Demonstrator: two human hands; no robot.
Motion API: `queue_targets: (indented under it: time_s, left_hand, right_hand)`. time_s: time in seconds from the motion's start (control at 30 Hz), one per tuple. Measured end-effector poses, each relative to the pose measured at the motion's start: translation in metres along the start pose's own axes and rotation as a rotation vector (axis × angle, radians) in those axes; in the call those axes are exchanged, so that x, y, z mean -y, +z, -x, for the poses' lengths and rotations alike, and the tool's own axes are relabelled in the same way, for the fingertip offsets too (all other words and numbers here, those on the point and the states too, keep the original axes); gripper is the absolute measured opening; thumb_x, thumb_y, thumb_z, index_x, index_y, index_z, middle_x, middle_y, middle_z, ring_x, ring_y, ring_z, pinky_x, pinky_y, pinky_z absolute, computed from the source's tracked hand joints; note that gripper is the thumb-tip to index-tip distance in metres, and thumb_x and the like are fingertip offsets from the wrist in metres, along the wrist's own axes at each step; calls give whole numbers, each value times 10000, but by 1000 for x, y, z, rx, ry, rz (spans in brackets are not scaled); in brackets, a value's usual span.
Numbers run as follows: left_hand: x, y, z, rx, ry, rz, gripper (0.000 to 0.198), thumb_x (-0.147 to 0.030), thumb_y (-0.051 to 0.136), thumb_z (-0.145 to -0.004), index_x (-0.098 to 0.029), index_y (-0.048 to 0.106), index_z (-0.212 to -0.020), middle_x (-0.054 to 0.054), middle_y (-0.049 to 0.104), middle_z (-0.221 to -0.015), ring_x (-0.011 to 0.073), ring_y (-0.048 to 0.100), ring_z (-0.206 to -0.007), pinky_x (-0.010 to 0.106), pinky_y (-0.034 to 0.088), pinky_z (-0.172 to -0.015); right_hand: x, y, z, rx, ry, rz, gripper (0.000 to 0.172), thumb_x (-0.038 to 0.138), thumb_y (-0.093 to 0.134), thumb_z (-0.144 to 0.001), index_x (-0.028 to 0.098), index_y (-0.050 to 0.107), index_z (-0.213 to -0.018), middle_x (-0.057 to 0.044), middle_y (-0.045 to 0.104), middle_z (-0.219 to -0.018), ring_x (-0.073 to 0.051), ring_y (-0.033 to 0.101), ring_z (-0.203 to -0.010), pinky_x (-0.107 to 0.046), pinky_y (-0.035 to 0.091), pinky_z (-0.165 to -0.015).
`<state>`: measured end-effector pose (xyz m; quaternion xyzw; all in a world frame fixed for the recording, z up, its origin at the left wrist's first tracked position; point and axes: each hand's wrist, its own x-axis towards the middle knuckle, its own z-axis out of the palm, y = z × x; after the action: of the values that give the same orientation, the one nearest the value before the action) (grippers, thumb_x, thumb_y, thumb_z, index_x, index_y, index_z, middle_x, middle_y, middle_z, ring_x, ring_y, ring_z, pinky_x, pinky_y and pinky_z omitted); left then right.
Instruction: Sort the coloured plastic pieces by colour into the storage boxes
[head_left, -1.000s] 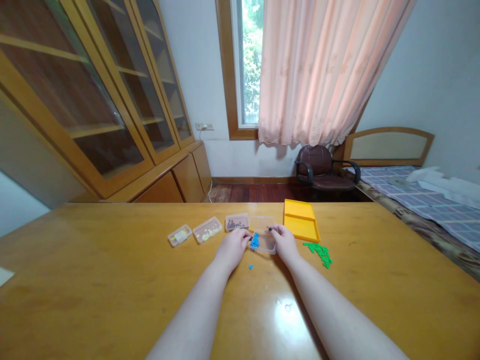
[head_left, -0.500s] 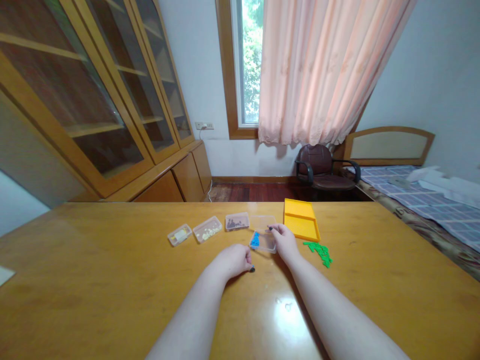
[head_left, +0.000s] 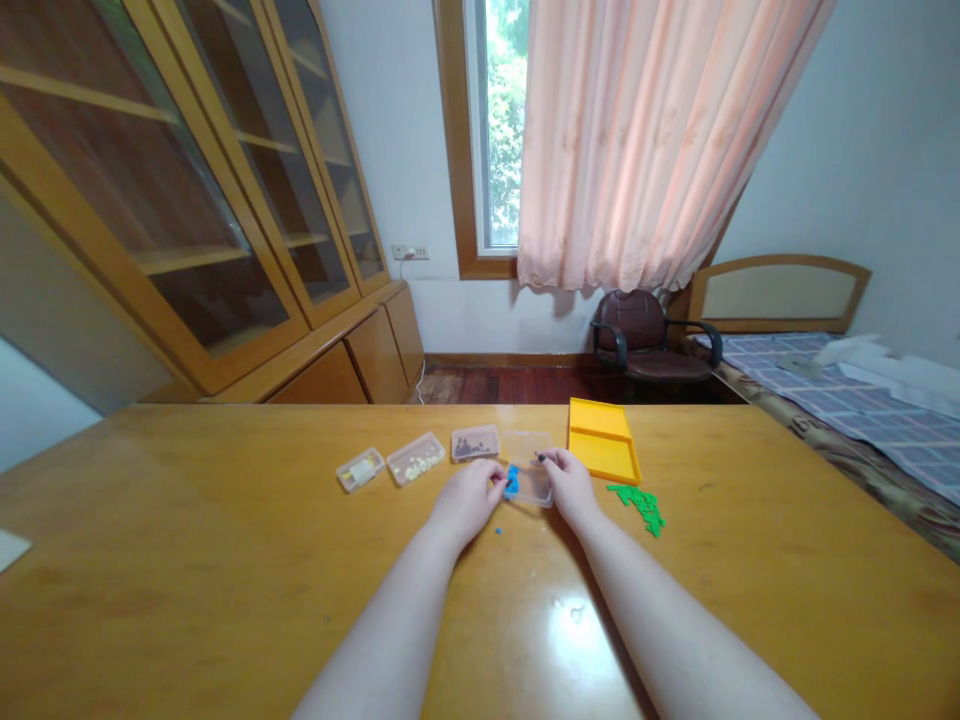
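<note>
A clear plastic box (head_left: 534, 488) with its lid (head_left: 526, 442) flipped back holds a small heap of blue pieces (head_left: 513, 484) at its left end. My right hand (head_left: 571, 490) grips the box by its right side, fingers bent over the rim. At the left rim is my left hand (head_left: 469, 500), its thumb and fingers drawn together against the blue heap; whatever lies between the fingertips is too small to make out. One small blue piece (head_left: 498, 531) lies by itself on the table, just below the left hand.
Left of the box stand a clear box of dark pieces (head_left: 475, 446), one of cream pieces (head_left: 417, 462) and one with yellow and white contents (head_left: 361, 470). A yellow two-part tray (head_left: 611, 459) and loose green pieces (head_left: 641, 506) lie right on the wooden table (head_left: 225, 560).
My left hand has moved up from the table to the blue heap in the box. A single blue piece now shows on the table where that hand was. My right hand stays put.
</note>
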<state>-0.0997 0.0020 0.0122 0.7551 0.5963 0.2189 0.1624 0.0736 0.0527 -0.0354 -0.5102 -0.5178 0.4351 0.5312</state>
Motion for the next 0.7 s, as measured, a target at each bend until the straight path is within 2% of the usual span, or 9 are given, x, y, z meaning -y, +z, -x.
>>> queue_targets:
  time_s: [0.03,0.1,0.2,0.27,0.33,0.4,0.47,0.57,0.7]
  left_hand:
    - [1,1,-2,-46,9,30,204,-254,456,-840,-194,626,-935,43,657,-966,168,584,-897,257,424,-782]
    - [2,3,-3,-64,29,63,226,-247,468,-842,-195,619,-1001,48,644,-1036,169,571,-957,261,415,-835]
    - [5,1,-2,-40,35,47,191,-266,522,-810,-195,630,-950,41,648,-995,165,575,-914,256,420,-804]
    - [7,-4,1,25,17,19,154,-302,570,-769,-195,637,-856,23,653,-907,157,579,-834,245,420,-729]
    - [10,-8,3,167,-13,-5,169,-336,636,-699,-195,636,-791,2,653,-821,148,575,-748,232,401,-649]
    - [13,-10,5,314,-47,-18,235,-351,700,-613,-197,638,-781,-14,652,-777,141,566,-694,221,374,-592]
    - [16,-8,5,403,-66,-13,286,-347,729,-565,-202,643,-797,-21,654,-772,137,562,-675,213,353,-562]
    - [19,-3,3,456,-54,17,195,-310,689,-611,-201,648,-769,-26,651,-730,128,554,-643,206,337,-541]
    - [21,0,3,427,-33,24,93,-258,610,-678,-190,642,-733,-19,643,-695,129,549,-627,208,335,-546]
  right_hand:
    - [0,0,0,3,-4,0,217,368,547,-663,179,624,-740,-56,676,-769,-219,607,-774,-326,450,-742]
    - [-1,0,0,6,-14,-3,210,364,544,-671,181,621,-737,-55,676,-769,-218,607,-775,-322,448,-742]
    - [-2,0,0,5,-11,-1,208,355,539,-674,179,622,-745,-52,677,-775,-213,605,-771,-316,445,-741]
    - [-3,-1,-1,3,-7,5,220,355,538,-672,172,627,-754,-53,676,-782,-211,602,-770,-317,442,-743]
    - [-5,-1,-2,7,-6,8,232,361,540,-673,166,630,-762,-52,673,-780,-209,599,-763,-318,441,-739]
    - [-8,-2,-3,8,-3,9,237,364,544,-675,163,631,-764,-49,668,-769,-206,596,-755,-318,440,-732]
    - [-11,-2,-5,2,3,8,236,360,552,-673,162,633,-773,-48,666,-773,-204,595,-754,-318,440,-732]
    - [-14,-2,-6,-9,7,8,238,354,556,-675,164,638,-792,-51,670,-792,-204,598,-767,-321,440,-742]
    - [-13,-1,-5,1,12,2,229,369,557,-678,170,639,-757,-44,671,-763,-201,601,-742,-322,443,-727]
